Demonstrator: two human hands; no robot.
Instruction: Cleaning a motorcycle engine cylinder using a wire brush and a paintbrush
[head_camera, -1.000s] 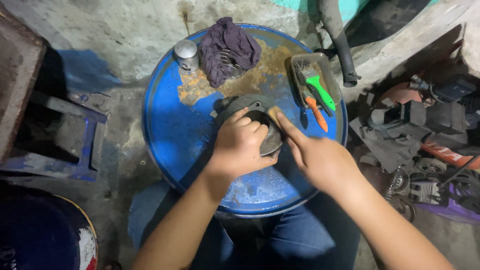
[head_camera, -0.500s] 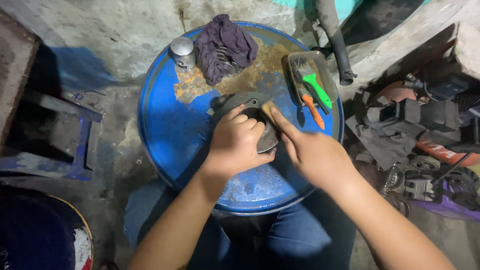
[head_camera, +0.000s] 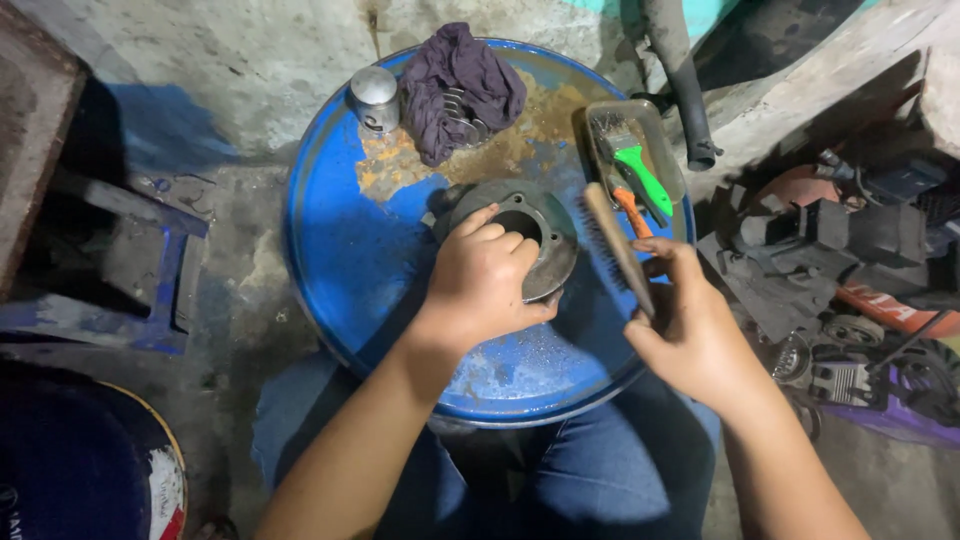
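Two hands on a metal part, brush lifted clear

Two hands work over the blue drum lid that serves us as a desk. Our left hand is closed over the near edge of the round grey metal part, which lies flat near the middle of the lid, its centre hole showing. Our right hand is wrapped tight round the handle of a wire brush. Half a second ago that brush lay against the part; now it stands raised just beside the part's right edge, bristles facing left, so we judge one scrubbing stroke is finished and the surface is open to view.

Behind the part lie a dark purple rag and a small silver can. At the right of the lid a shallow tray holds a green-handled brush and an orange-handled tool. We see no readable label on the lid; a red and white sticker sits on the dark drum at lower left
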